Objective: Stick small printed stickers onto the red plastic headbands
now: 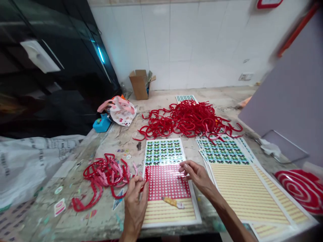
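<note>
Along the near edge of the speckled stone bench (118, 141), a thin red plastic headband (146, 177) is pinched between the fingers of the left hand (135, 205), just beside a white-framed sticker sheet (166, 181). That sheet's pink heart panel is touched by the open right hand (198, 174), in which nothing is clearly grasped. A tangle of stickered red bands (106, 173) is laid left of the sheet, a larger heap of red headbands (186, 119) is piled beyond it, and further printed sheets (242, 178) are spread to the right.
</note>
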`<state>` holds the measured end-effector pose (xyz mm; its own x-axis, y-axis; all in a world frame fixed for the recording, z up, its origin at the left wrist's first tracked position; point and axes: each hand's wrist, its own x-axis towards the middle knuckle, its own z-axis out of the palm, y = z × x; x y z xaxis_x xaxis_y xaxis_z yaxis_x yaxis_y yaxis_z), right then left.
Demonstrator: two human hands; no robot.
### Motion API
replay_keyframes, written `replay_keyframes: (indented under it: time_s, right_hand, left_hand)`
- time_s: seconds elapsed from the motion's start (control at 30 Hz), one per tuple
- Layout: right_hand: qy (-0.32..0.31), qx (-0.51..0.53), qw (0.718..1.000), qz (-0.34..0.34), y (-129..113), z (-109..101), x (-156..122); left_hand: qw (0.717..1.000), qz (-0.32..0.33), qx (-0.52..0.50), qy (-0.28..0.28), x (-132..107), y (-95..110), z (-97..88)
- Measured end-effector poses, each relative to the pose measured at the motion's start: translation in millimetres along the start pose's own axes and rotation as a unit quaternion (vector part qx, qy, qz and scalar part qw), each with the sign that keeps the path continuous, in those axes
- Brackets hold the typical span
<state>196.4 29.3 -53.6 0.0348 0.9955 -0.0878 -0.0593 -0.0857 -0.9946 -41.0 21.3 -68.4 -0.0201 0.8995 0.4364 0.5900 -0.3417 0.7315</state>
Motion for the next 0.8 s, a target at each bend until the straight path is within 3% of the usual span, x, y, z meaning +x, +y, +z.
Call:
replay_keyframes:
  time_s: [0.1, 0.2, 0.33, 0.43, 0.57, 0.63, 0.7, 0.8]
  right_hand:
    - [-0.027, -0.085, 0.995, -0.044, 0.2, 1.2, 29.4]
    - [-0.037, -0.221, 0.967, -0.123, 1.7, 11.3, 68.3]
    - [0.032, -0.411, 0.878, -0.243, 1.6, 36.5, 133.3]
    - [0.040, -0.519, 0.806, -0.282, 2.9, 68.0, 179.2]
    - [0.002, -0.600, 0.746, -0.288, 10.6, 114.0, 224.9]
    - [0.007, -0.632, 0.725, -0.274, 11.6, 125.2, 243.2]
    - [0.039, -0.665, 0.704, -0.245, 7.8, 122.0, 259.7]
    - [0.081, -0.720, 0.668, -0.171, -5.1, 92.4, 278.6]
  left_hand:
    - [0.997, 0.030, 0.069, 0.025, 13.1, -26.0, 0.8]
    - [0.987, 0.051, 0.149, 0.031, 22.7, -57.7, 3.5]
    - [0.957, 0.065, 0.278, 0.048, 29.0, -99.7, 6.7]
    - [0.940, 0.088, 0.322, 0.064, 34.6, -119.1, 9.2]
    - [0.933, 0.111, 0.335, 0.075, 49.3, -129.9, 11.0]
    - [0.936, 0.113, 0.325, 0.077, 56.2, -132.7, 10.7]
    - [0.942, 0.110, 0.304, 0.087, 60.4, -135.0, 10.3]
    - [0.952, 0.103, 0.268, 0.110, 61.7, -136.6, 10.4]
